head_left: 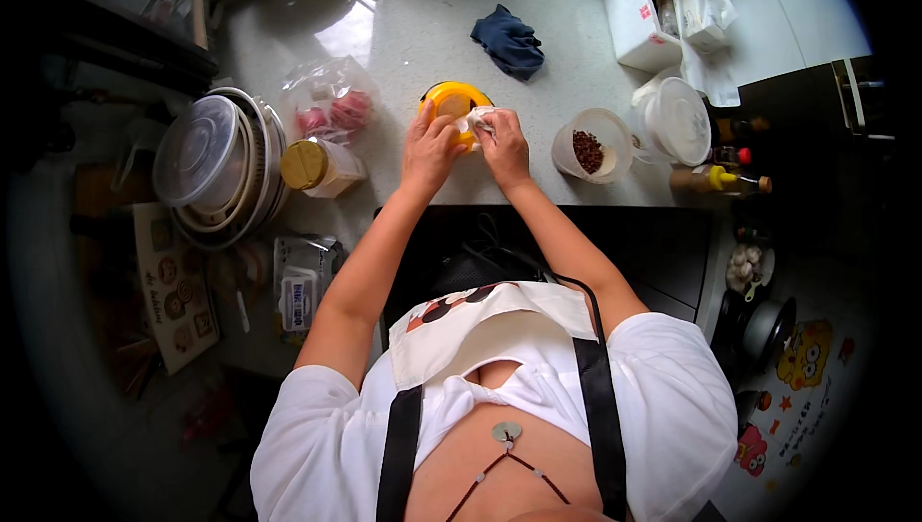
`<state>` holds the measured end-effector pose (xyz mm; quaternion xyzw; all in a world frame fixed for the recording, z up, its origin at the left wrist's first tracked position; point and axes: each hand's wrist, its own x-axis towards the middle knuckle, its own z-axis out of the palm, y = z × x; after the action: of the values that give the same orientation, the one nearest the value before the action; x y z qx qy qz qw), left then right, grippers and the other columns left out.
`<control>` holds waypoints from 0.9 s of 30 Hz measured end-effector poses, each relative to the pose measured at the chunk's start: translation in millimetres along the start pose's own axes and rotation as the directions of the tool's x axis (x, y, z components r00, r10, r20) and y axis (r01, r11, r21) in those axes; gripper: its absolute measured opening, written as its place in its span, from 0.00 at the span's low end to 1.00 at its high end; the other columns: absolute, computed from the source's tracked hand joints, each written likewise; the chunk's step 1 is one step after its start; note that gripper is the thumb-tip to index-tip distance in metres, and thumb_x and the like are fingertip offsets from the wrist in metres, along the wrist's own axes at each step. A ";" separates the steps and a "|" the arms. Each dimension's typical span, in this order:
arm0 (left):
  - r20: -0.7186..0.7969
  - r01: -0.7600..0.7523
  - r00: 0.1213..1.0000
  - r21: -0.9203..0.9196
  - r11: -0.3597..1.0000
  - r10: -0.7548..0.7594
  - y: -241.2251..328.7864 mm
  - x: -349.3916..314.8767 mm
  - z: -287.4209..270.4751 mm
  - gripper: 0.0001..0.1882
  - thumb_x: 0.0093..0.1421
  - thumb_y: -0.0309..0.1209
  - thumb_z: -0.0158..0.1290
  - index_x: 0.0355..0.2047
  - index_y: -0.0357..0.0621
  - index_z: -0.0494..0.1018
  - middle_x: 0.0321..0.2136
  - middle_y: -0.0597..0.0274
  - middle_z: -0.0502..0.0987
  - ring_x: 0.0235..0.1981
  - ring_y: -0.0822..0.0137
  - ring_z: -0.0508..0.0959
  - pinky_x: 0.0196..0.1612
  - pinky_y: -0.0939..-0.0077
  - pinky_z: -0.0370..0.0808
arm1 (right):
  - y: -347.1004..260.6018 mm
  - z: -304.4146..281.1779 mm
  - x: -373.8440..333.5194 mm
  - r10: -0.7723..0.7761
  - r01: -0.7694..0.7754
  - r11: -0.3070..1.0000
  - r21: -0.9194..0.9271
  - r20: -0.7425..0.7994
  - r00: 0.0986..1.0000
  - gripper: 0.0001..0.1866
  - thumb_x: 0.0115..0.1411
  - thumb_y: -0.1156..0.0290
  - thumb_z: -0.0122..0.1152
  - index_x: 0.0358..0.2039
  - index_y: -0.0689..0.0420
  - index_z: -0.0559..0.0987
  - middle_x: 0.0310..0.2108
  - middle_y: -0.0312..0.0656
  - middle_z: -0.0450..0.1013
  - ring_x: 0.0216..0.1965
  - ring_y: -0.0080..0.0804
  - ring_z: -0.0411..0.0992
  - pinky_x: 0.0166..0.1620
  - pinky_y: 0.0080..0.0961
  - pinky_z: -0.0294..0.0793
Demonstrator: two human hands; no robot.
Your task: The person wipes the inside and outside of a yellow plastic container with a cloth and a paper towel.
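Observation:
A round yellow object (449, 97) with a bright rim sits on the counter in front of me; its exact kind is not clear. My left hand (431, 147) closes on its left side, fingers at the rim. In my right hand (505, 146) is a crumpled white tissue (477, 119), pinched and pressed against the object's right side. Both hands hide part of the yellow object. To the right of my right hand stands a clear plastic tub (579, 152) with small dark reddish pieces in it.
A dark blue cloth (509, 42) lies farther back. On the left are a bag of pinkish-red items (336, 111), a gold-lidded jar (322, 168) and stacked bowls (206, 152). A white-lidded container (677, 123), bottles (720, 179) and a white box (637, 18) stand right.

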<state>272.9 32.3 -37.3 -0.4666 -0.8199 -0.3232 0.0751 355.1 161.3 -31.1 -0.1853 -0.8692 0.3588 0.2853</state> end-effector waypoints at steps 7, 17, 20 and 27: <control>0.066 0.041 0.997 0.019 0.999 -0.042 0.6 7.3 -0.5 0.14 0.44 0.32 0.59 0.32 0.46 0.68 0.40 0.65 0.70 0.58 0.51 0.56 0.57 0.57 0.56 | 59.6 27.7 51.2 0.291 -0.295 0.949 -0.107 -0.051 0.955 0.10 0.52 0.67 0.56 0.33 0.57 0.72 0.35 0.48 0.70 0.34 0.49 0.70 0.37 0.38 0.69; 0.064 0.030 0.997 0.070 0.997 -0.035 1.2 7.5 1.1 0.16 0.43 0.35 0.59 0.31 0.47 0.68 0.39 0.67 0.70 0.58 0.55 0.56 0.56 0.58 0.57 | 91.2 27.9 19.5 0.678 -0.633 0.727 0.266 -0.134 0.723 0.13 0.52 0.65 0.55 0.34 0.61 0.74 0.28 0.48 0.73 0.31 0.40 0.72 0.36 0.32 0.69; 0.069 0.024 0.997 0.083 0.996 -0.030 0.0 8.2 -1.8 0.16 0.43 0.35 0.59 0.31 0.47 0.68 0.39 0.67 0.70 0.58 0.55 0.56 0.56 0.58 0.57 | 83.5 20.0 25.5 0.706 -0.780 0.373 0.503 0.393 0.590 0.13 0.55 0.64 0.53 0.35 0.62 0.73 0.25 0.38 0.72 0.27 0.28 0.70 0.30 0.22 0.67; 0.084 0.009 0.996 0.091 0.996 -0.017 1.9 9.3 -3.7 0.16 0.44 0.36 0.58 0.32 0.48 0.68 0.43 0.66 0.69 0.59 0.55 0.56 0.56 0.58 0.57 | 24.0 -10.5 50.9 0.516 -0.485 0.548 0.681 0.180 0.837 0.13 0.57 0.66 0.52 0.37 0.62 0.73 0.24 0.34 0.73 0.24 0.20 0.69 0.27 0.16 0.67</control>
<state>268.6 37.4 -29.7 -0.4706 -0.8392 -0.2662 0.0594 325.4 209.7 -24.0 -0.3091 -0.5693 0.7239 0.2373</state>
